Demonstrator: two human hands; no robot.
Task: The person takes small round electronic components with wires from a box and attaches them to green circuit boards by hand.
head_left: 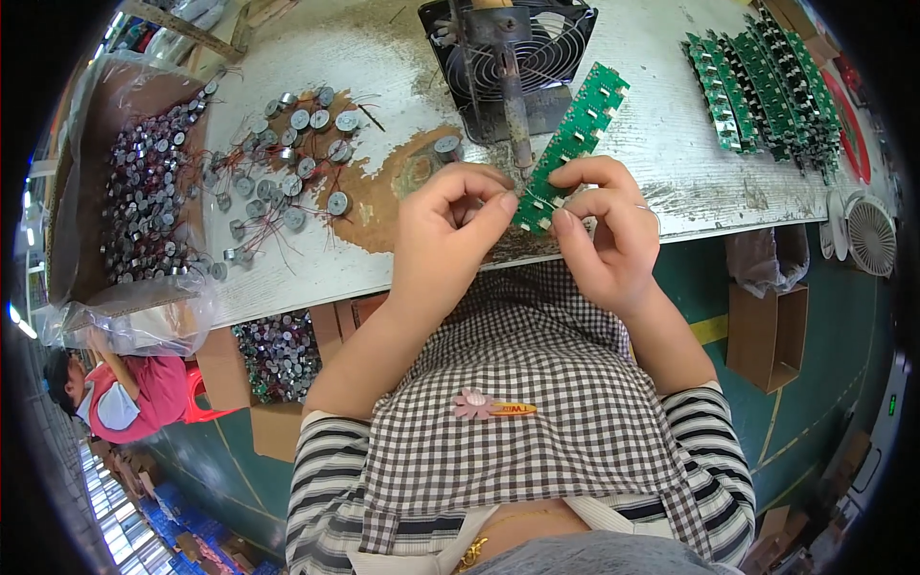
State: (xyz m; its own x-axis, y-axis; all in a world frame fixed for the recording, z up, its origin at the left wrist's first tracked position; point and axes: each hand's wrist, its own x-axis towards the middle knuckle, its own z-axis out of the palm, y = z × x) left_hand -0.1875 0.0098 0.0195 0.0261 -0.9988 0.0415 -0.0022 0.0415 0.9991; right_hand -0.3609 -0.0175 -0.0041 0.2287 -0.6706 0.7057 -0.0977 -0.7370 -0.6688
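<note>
A long green circuit board strip (586, 117) slants over the table's front edge, with small pale metal parts along its side. My right hand (613, 230) grips its near end, thumb and fingers pinched at the edge. On the other side my left hand (446, 230) is closed in a pinch, fingertips close to the same end; what they hold is hidden. Above the board, the tip of an upright soldering iron (514, 105) points down between my hands. A small round silver motor (448, 148) sits just beyond my left hand.
Loose motors with red wires (292, 163) spread over the table's left, beside a plastic-lined carton (81, 182) of more. A black fan (561, 53) stands behind the iron. Green boards (762, 96) are stacked at far right. Another person (144, 393) sits at lower left.
</note>
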